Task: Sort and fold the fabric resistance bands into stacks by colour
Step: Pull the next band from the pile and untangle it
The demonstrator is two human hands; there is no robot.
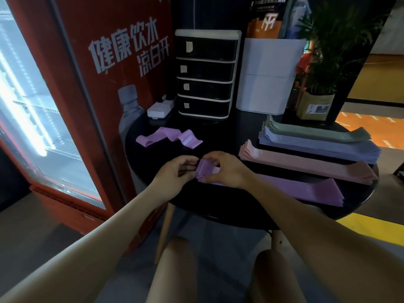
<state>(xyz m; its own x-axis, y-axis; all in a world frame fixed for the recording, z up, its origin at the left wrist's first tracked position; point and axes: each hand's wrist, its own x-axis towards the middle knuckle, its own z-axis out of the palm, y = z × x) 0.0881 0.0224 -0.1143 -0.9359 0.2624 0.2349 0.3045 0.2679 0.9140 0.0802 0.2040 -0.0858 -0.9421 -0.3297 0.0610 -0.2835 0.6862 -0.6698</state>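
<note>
- Step: squaring purple stack [284, 189] end, table [153, 158] centre.
- L hand [175, 173] & R hand [225, 169] both pinch that end, prob. top band.
- Next: loose band [168, 137] at 11 o'clock needs flattening, then stacking.

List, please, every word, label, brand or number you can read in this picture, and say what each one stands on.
"健康饮水" on the red fridge, upper line of white print.
"凉白开" on the same side, lower line.
A white logo, perhaps "M", on the orange poster.
White lines atop that poster: too blurred to read.
Drawer unit tags: too small or blank.
Plant pot label: too small to read.
The bands: no readable print.
</note>
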